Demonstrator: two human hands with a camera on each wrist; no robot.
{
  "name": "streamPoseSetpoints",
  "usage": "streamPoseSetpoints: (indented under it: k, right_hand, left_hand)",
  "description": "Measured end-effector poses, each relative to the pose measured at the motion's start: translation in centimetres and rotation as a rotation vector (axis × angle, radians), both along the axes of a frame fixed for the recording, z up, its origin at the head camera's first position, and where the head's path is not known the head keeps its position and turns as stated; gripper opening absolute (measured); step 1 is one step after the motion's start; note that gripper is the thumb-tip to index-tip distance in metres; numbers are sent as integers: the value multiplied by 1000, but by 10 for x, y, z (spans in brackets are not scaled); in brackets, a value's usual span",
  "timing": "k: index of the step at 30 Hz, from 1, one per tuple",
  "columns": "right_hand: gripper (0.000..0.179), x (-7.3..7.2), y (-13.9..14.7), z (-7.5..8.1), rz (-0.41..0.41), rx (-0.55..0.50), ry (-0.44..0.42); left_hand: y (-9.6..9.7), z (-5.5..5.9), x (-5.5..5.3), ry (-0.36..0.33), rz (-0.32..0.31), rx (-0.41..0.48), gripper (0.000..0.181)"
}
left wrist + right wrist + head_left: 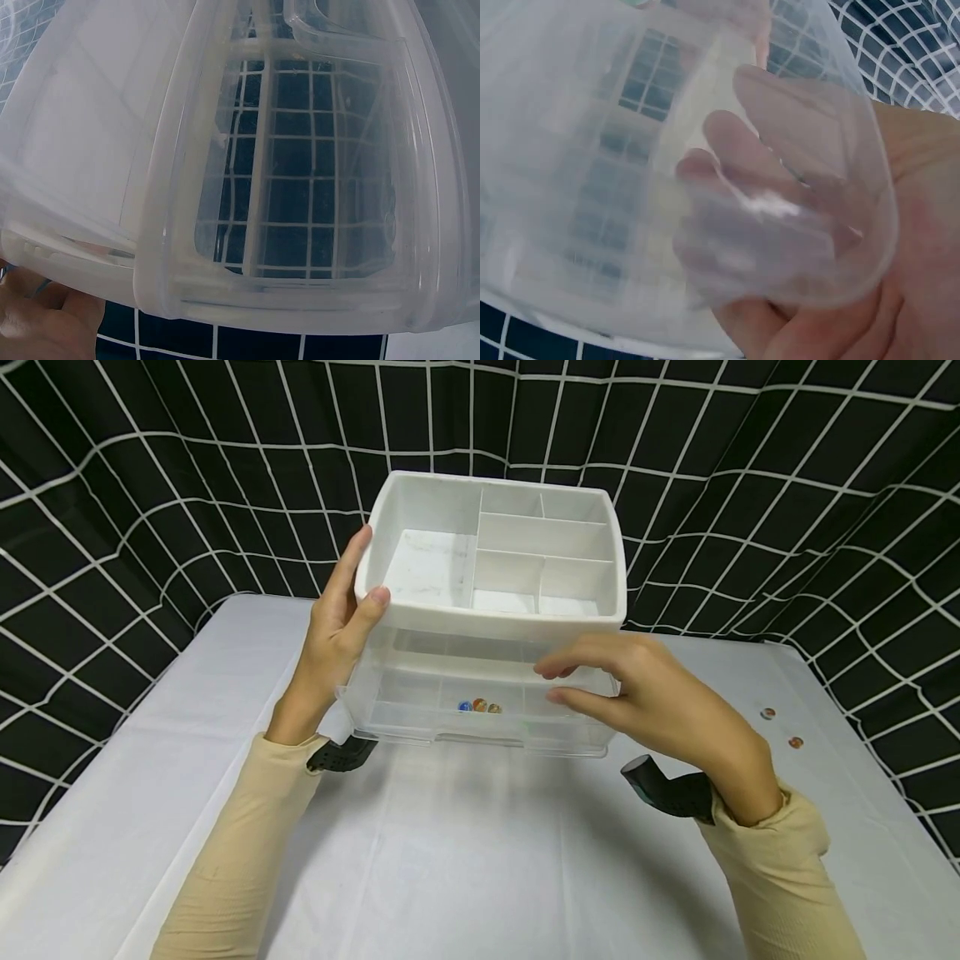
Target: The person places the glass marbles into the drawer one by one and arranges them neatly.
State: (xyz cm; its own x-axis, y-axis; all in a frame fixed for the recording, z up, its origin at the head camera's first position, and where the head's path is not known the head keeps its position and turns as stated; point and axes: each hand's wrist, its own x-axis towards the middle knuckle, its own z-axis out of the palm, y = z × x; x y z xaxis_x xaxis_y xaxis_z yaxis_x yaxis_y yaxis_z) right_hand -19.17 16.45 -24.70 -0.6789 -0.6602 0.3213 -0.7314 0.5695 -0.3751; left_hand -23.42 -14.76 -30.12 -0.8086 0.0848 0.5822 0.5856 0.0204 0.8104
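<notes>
Left hand (335,631) grips the white organizer (491,616) by its left edge, presumably to steady it; right hand (645,689), thumb and fingers apart, nothing seen between, over the clear drawer (401,732), three marbles (480,705) near its front edge.

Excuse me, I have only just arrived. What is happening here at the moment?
A person is handling a white organizer. The left hand grips its left side, while the right hand is at the right end of the clear drawer, which stands open, thumb and forefinger apart. Three small marbles lie in the drawer, one blue and two orange-brown. Two more marbles lie on the white-covered table to the right.
</notes>
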Motion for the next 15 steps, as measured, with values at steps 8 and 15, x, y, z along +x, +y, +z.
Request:
streamPoseSetpoints:
  k: [8,15]
  right_hand:
    - [32,6,16,-2,-6,-97,139]
    - [34,11,25,-5,-74,-123,191]
  left_hand:
    - [1,0,-1,8,-1,13,62]
    - [1,-1,-1,13,0,19,62]
